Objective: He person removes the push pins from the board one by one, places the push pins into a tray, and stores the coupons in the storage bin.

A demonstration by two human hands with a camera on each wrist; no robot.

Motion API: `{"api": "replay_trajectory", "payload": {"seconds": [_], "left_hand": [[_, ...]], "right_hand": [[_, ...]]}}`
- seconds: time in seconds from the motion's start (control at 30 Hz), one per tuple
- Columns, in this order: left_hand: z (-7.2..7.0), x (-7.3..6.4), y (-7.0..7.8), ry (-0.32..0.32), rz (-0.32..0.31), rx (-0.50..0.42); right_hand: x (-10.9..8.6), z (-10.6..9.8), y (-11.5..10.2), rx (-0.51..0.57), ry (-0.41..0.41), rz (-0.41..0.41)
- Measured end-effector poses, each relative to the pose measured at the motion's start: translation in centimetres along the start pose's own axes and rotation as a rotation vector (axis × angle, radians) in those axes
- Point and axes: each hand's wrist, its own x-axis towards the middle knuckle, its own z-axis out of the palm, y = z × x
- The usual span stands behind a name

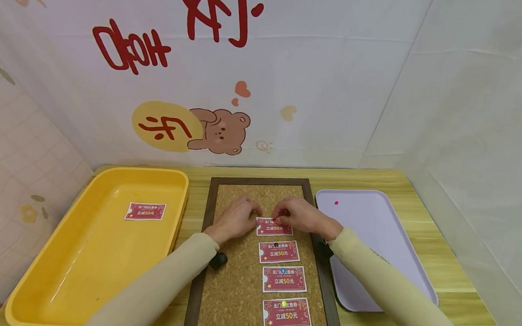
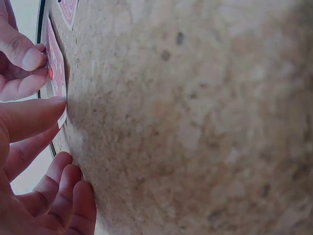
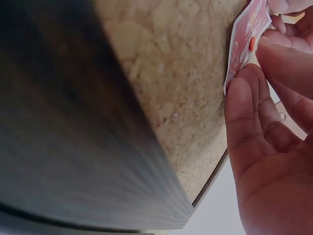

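My left hand (image 1: 238, 219) holds the left edge of a red paper coupon (image 1: 269, 228) on the cork board (image 1: 229, 292), its thumb on the paper in the left wrist view. From the other side my right hand (image 1: 300, 215) pinches a small red push pin (image 3: 252, 44) at the coupon's upper part. The coupon's edge stands slightly off the cork in the left wrist view. Below lie several like coupons in a column, one with a black push pin (image 1: 276, 245), one with a blue push pin (image 1: 282, 271), one with a yellow-green push pin (image 1: 284, 303).
On the left stands a yellow tray (image 1: 95, 252) with one loose coupon (image 1: 145, 212) in it. To the right a lilac tray (image 1: 357, 220) holds a pink push pin (image 1: 336, 202). A dark frame (image 1: 193, 299) edges the board on the wooden table (image 1: 459, 257).
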Motion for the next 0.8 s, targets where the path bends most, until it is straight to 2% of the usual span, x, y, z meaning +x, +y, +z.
{"api": "replay_trajectory", "payload": {"seconds": [0.6, 0.8], "left_hand": [[-0.02, 0.18, 0.55, 0.010, -0.017, 0.033], [0.23, 0.20, 0.50, -0.005, -0.045, -0.004]], "right_hand": [[0.79, 0.12, -0.23, 0.013, -0.038, 0.056], [0.94, 0.15, -0.09, 0.009, -0.047, 0.038]]}}
